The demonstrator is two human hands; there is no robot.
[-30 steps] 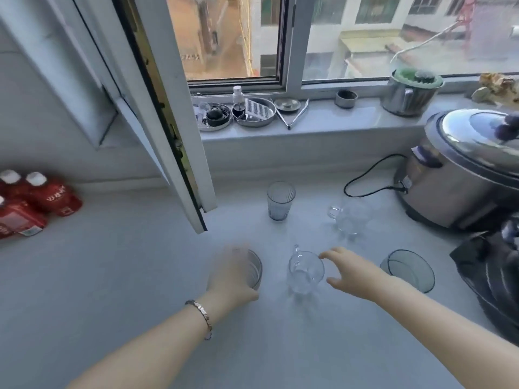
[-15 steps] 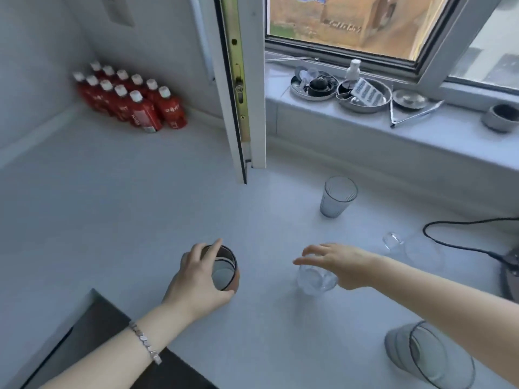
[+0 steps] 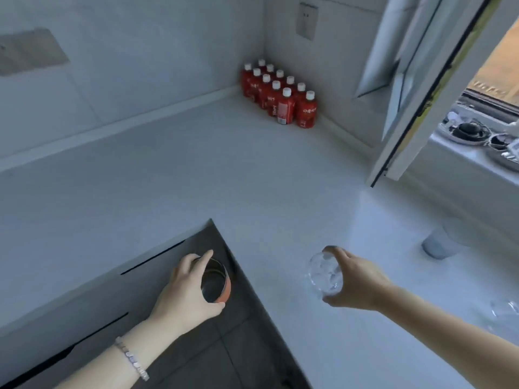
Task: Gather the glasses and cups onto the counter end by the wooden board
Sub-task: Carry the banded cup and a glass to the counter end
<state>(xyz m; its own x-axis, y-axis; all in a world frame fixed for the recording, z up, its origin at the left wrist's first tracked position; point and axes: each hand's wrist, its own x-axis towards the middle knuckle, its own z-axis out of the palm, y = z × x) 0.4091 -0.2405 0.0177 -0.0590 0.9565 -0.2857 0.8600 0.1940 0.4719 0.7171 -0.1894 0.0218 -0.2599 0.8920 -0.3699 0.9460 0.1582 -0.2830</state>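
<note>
My left hand (image 3: 185, 293) grips an orange cup with a steel inside (image 3: 216, 282), carried in the air over the dark floor in front of the counter corner. My right hand (image 3: 356, 279) holds a clear glass mug (image 3: 324, 272) tipped on its side above the white counter (image 3: 252, 175). A grey ribbed glass (image 3: 441, 241) stands upright on the counter at the right. Another clear glass mug (image 3: 502, 313) shows blurred at the right edge. No wooden board is in view.
A pack of several red bottles with white caps (image 3: 280, 96) stands in the far counter corner. An open window sash (image 3: 421, 88) juts over the counter at the upper right. Steel dishes (image 3: 471, 130) sit on the sill. Dark floor tiles (image 3: 224, 346) lie below the counter edge.
Both hands closed on their cups and lifted them off the counter, moving left. My view swung left toward the corner, and the cooker and other items left the frame.
</note>
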